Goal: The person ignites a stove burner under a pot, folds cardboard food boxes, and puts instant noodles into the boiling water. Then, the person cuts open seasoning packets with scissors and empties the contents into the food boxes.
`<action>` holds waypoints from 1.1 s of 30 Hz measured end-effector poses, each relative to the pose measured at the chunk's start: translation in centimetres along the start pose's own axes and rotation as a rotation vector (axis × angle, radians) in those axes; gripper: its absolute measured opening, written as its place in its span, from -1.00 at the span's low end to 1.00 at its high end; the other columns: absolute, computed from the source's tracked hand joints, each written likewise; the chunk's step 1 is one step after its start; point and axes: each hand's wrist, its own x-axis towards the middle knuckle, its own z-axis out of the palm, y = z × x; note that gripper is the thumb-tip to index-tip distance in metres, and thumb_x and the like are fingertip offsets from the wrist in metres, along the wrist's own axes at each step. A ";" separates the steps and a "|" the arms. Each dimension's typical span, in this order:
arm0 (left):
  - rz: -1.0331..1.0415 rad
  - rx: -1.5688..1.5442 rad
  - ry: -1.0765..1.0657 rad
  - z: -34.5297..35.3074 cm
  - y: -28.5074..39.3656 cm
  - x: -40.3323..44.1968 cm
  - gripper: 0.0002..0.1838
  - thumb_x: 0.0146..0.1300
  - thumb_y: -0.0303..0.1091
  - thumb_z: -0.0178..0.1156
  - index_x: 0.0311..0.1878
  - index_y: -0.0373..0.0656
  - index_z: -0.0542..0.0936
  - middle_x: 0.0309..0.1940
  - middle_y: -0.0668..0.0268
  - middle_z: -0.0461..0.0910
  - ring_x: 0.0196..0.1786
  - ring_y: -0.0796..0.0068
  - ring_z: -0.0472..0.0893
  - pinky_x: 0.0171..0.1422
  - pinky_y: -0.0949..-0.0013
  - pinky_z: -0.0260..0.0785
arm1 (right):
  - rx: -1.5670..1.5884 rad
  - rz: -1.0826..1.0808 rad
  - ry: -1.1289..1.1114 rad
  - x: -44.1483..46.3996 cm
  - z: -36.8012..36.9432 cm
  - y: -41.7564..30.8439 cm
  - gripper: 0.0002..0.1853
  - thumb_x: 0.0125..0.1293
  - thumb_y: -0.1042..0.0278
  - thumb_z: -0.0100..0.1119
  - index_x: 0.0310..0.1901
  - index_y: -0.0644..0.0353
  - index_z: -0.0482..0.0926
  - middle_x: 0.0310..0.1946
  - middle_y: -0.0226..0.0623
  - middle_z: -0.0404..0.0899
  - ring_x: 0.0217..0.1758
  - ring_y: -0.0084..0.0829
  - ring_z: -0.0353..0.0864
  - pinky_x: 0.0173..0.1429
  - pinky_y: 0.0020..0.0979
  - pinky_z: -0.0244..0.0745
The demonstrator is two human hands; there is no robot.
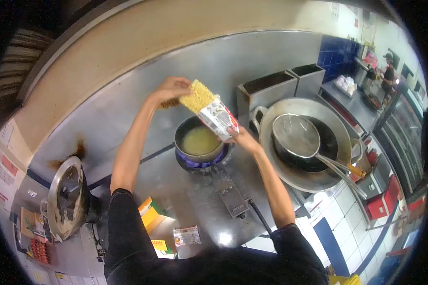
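Observation:
A yellow block of dry noodles point(197, 96) sticks out of the open end of a white and red packet point(218, 117). My left hand point(175, 88) grips the upper left end of the block. The lower right end of the packet is held in my right hand point(242, 138). Below both hands, a dark pot point(181, 129) with yellowish liquid point(200, 141) sits on a burner with a blue flame point(199, 163). On the steel counter near my body lies another noodle packet point(187, 236).
A large wok point(290, 176) with a strainer point(296, 135) across it stands at the right. Yellow and green boxes point(152, 216) are at the front left. Another large pan point(57, 209) stands far left. A person point(389, 73) is far off, upper right.

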 end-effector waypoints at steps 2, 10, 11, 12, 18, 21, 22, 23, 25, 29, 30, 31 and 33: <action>0.043 0.125 0.130 -1.2 -1.1 0.2 -0.71 0.15 -0.28 0.38 -0.09 -0.18 0.65 -0.27 0.40 0.67 -0.21 0.59 0.59 -0.08 0.49 0.40 | 0.033 -0.014 0.061 -1.4 -0.4 2.0 -0.55 0.54 0.19 -0.08 0.30 0.30 0.35 0.11 -0.21 0.54 0.14 -0.36 0.55 0.19 -0.27 0.54; -0.227 0.705 0.140 5.5 -9.6 -0.5 -0.56 0.08 -0.06 0.38 -0.02 -0.10 0.66 -0.14 0.22 0.70 -0.23 0.41 0.67 -0.04 0.34 0.49 | 0.476 -0.074 0.266 -13.5 4.7 1.8 -0.45 0.42 0.40 0.04 0.38 0.32 0.19 0.26 -0.10 0.41 0.29 -0.19 0.44 0.29 -0.07 0.46; -0.232 0.867 0.179 7.0 -10.0 -1.1 -0.55 0.09 -0.03 0.37 -0.01 -0.07 0.66 -0.13 0.21 0.70 -0.24 0.40 0.67 -0.03 0.34 0.49 | 0.466 -0.058 0.258 -15.1 5.5 2.1 -0.45 0.42 0.40 0.04 0.38 0.32 0.19 0.26 -0.10 0.41 0.29 -0.19 0.44 0.29 -0.07 0.46; -0.239 0.852 0.179 7.7 -8.9 -2.3 -0.55 0.09 -0.03 0.37 -0.01 -0.07 0.66 -0.13 0.21 0.70 -0.24 0.40 0.67 -0.03 0.34 0.49 | 0.607 -0.063 0.249 -16.8 6.5 2.5 -0.42 0.37 0.41 0.08 0.38 0.31 0.19 0.26 -0.08 0.41 0.31 -0.14 0.43 0.31 0.02 0.42; 0.236 0.323 0.698 10.0 8.6 -21.1 -0.80 0.28 -0.35 0.20 -0.10 -0.21 0.65 -0.20 0.26 0.70 -0.22 0.50 0.63 -0.05 0.39 0.44 | 0.885 0.206 0.309 -29.8 10.7 9.8 -0.27 0.17 0.40 0.30 0.36 0.24 0.20 0.25 -0.13 0.41 0.34 -0.08 0.38 0.42 0.30 0.16; 0.083 -0.070 0.736 15.7 8.6 -31.8 -0.80 0.33 -0.33 0.16 -0.22 -0.28 0.64 -0.30 0.23 0.67 -0.19 0.48 0.63 -0.06 0.41 0.45 | 1.126 0.373 0.355 -34.1 13.0 13.7 -0.23 0.08 0.50 0.35 0.35 0.24 0.22 0.22 -0.09 0.40 0.30 -0.04 0.40 0.45 0.25 0.15; -0.044 -0.084 0.692 17.8 7.9 -34.2 -0.79 0.36 -0.32 0.15 -0.21 -0.28 0.64 -0.30 0.21 0.67 -0.17 0.47 0.65 -0.04 0.41 0.46 | 1.092 0.445 0.386 -34.9 13.2 16.6 -0.24 0.08 0.51 0.34 0.34 0.25 0.23 0.21 -0.09 0.41 0.29 -0.06 0.40 0.45 0.25 0.16; -0.158 -0.252 0.711 21.0 5.7 -35.7 -0.78 0.38 -0.28 0.16 -0.15 -0.26 0.63 -0.23 0.21 0.67 -0.15 0.46 0.66 -0.01 0.38 0.48 | 1.053 0.525 0.411 -36.1 13.4 18.5 -0.26 0.08 0.52 0.33 0.33 0.26 0.24 0.20 -0.08 0.41 0.28 -0.07 0.41 0.44 0.25 0.18; -0.328 -0.225 0.456 26.9 2.5 -37.2 -0.63 0.30 -0.32 0.26 0.13 -0.24 0.52 -0.02 0.22 0.63 0.01 0.43 0.62 0.19 0.27 0.45 | 0.776 0.765 0.413 -36.2 13.3 19.7 -0.66 0.16 0.39 0.35 -0.04 0.25 0.53 -0.28 -0.33 0.58 -0.12 -0.42 0.59 0.01 -0.43 0.51; -0.332 -0.246 0.261 34.5 0.1 -37.8 -0.32 0.16 -0.28 0.39 0.32 -0.26 0.36 0.08 0.05 0.59 0.02 0.17 0.64 0.10 0.25 0.47 | 0.549 0.614 0.225 -30.6 15.8 14.2 -0.56 0.21 0.36 0.37 0.09 0.27 0.48 -0.14 -0.32 0.59 -0.14 -0.48 0.55 -0.04 -0.46 0.49; -0.477 -0.183 0.270 35.4 -0.8 -38.1 -0.35 0.18 -0.27 0.36 0.30 -0.27 0.37 0.04 0.00 0.60 0.00 0.13 0.65 0.06 0.25 0.48 | 0.434 0.557 0.215 -30.3 16.2 14.0 -0.52 0.21 0.36 0.37 0.13 0.28 0.45 -0.11 -0.30 0.58 -0.09 -0.47 0.55 -0.01 -0.42 0.50; -0.607 -0.108 0.276 35.9 -2.1 -38.1 -0.38 0.20 -0.26 0.34 0.28 -0.28 0.38 -0.01 -0.05 0.62 -0.02 0.09 0.66 0.03 0.24 0.49 | 0.430 0.562 0.212 -30.1 15.7 14.8 -0.52 0.21 0.36 0.37 0.13 0.28 0.45 -0.11 -0.30 0.58 -0.09 -0.47 0.55 -0.01 -0.42 0.50; -0.456 -0.048 0.305 35.7 -4.2 -38.2 -0.44 0.28 -0.19 0.24 0.26 -0.26 0.39 -0.17 -0.05 0.66 -0.07 0.02 0.67 0.02 0.17 0.50 | -0.054 0.404 0.181 -29.8 14.7 16.7 -0.50 0.22 0.31 0.38 0.16 0.23 0.43 -0.04 -0.29 0.57 0.01 -0.43 0.55 0.05 -0.34 0.50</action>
